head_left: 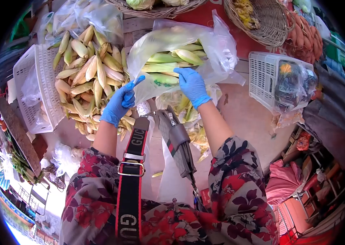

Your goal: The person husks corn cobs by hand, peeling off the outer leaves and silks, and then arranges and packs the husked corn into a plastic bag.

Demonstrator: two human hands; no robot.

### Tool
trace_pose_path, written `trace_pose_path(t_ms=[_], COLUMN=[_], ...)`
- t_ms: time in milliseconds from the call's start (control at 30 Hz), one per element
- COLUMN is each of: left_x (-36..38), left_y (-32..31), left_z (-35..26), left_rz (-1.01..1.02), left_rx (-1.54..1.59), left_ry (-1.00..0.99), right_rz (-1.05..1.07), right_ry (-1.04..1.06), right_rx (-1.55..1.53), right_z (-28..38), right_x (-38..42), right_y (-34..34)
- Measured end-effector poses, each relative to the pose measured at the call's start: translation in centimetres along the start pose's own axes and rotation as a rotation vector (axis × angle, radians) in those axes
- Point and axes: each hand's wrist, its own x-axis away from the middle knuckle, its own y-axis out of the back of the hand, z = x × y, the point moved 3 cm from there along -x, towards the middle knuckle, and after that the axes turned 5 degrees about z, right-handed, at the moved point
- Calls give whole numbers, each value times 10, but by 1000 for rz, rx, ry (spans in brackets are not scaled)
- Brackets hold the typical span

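A clear plastic bag [139, 53] lies open in front of me with several green-husked ears of corn [160, 57] inside. My left hand [120, 103], in a blue glove, is at the bag's near left edge. Its index finger points out over the film while the other fingers curl in, seemingly pinching the edge. Over the bag's near right side is my right hand [193, 86], also gloved in blue. Its fingertips are at the end of one corn ear, bent round the film, and the thumb is mostly hidden. A large pile of corn [93, 73] lies to the left.
A white plastic crate [49, 87] stands beside the pile. On the right, another crate [258, 79] holds dark wrapped goods. Wicker baskets [268, 30] stand at the back. Below the bag are more husks [186, 110]. A strapped handbag [174, 141] hangs before me.
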Motion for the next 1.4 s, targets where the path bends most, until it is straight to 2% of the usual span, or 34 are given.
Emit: trace_pose_path(t_ms=[67, 167, 267, 367, 500, 600, 700, 800, 867, 900, 967, 1067, 1100, 1200, 1233, 1333, 1367, 1400], left_x=[5, 8, -2, -19, -37, -54, -73, -75, -58, -54, -48, -37, -34, -27, -26, -24, -26, -29], left_y=[2, 10, 18, 10, 4, -3, -8, -5, 8, 7, 8, 13, 15, 29, 32, 23, 22, 23], left_z=[4, 5, 3, -10, -18, -12, -15, -23, -17, -14, -12, -10, -10, -14, -14, -9, -9, -10], left_rz=[32, 109, 210, 241, 324, 306, 258, 267, 289, 161, 47, -124, -182, -224, -210, -200, -169, -144], left_rx=[49, 235, 367, 349, 289, 161, -61, -143, -296, -406, -466, -505, -518, -591, -645, -663, -638, -608], left_ry=[-59, -164, -275, -442, -565, -442, -324, -274, -285, -289, -328, -354, -361, -347, -351, -392, -402, -418], right_rz=[101, 286, 199, 308, 207, 181, 344, 389, -60, -33, 26, 38, 213, 300, 156, 334, 244, 278], right_ry=[-50, -49, -34, -146, -45, 116, 134, -209, -278, -210, -104, -141, -249, -275, -108, -263, -230, -268], right_rx=[75, 359, 584, 579, 572, 392, 243, -562, -647, -414, 46, 470, 441, 458, 513, 314, 304, 134], right_z=[-24, -54, -89, -87, -86, -92, -99, -121, -165, -169, -173, -140, -139, -137, -136, -152, -160, -164], right_x=[-7, -22, -27, -27, -2, 29, 33, 19, 1, -5, -4, -5, -9, -16, -16, -21, -17, -12], right_y=[-46, -100, -151, -156, -181, -200, -194, -160, -135, -138, -152, -168, -176, -174, -170, -171, -174, -171])
